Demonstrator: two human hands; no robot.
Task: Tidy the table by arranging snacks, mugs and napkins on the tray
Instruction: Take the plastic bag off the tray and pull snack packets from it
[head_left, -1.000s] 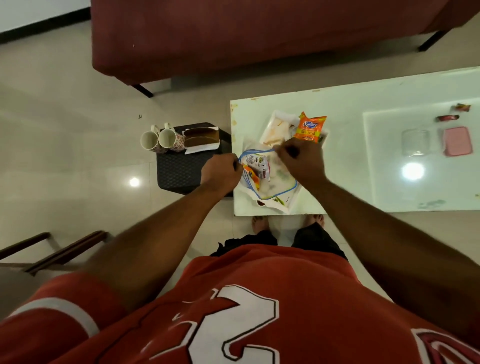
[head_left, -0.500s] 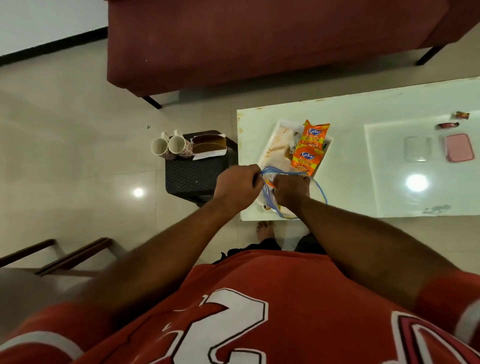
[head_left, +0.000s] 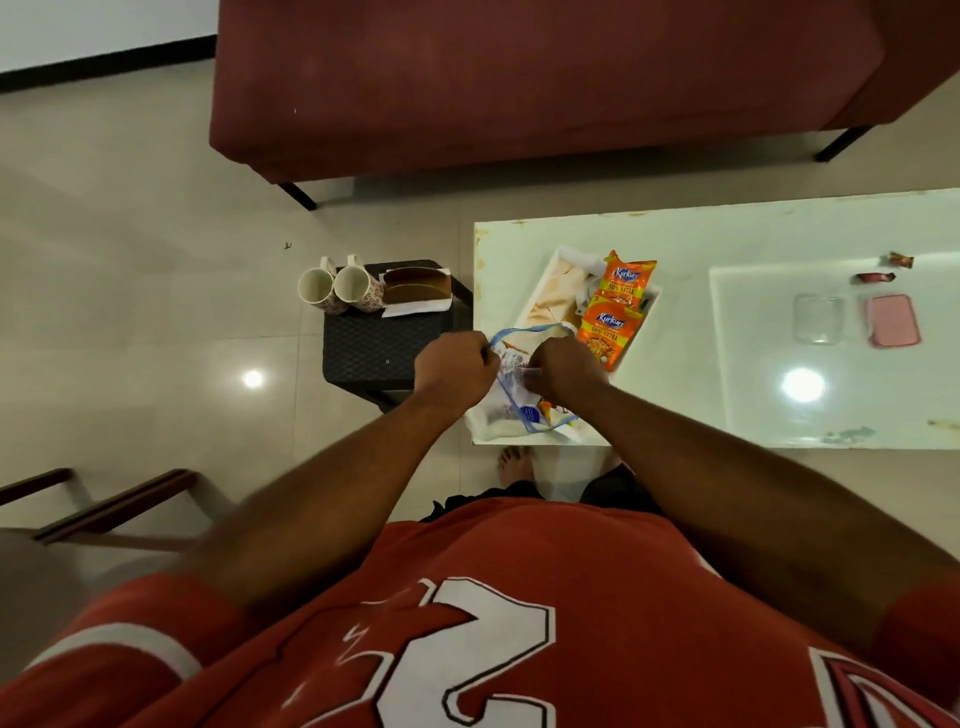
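Observation:
A clear zip bag (head_left: 511, 400) with a blue rim holds small snack packets at the near left corner of the white table (head_left: 696, 234). My left hand (head_left: 454, 366) pinches the bag's rim on the left, and my right hand (head_left: 563, 371) grips it on the right. Just beyond lies a white tray (head_left: 545, 291) with two orange Kurkure packets (head_left: 615, 306) on it. Two white mugs (head_left: 337, 286) stand on a dark stool (head_left: 379, 338) left of the table, beside a stack of napkins (head_left: 418, 291).
A red sofa (head_left: 519, 78) runs along the far side. On the table's right part lie a clear lid (head_left: 818, 318), a pink box (head_left: 892, 319) and two small sweets (head_left: 878, 275). A wooden chair arm (head_left: 104, 509) is at lower left. My bare foot (head_left: 514, 465) is by the table edge.
A second orange packet now lies on the tray. Both hands have come together on the bag's rim, and the view has shifted slightly.

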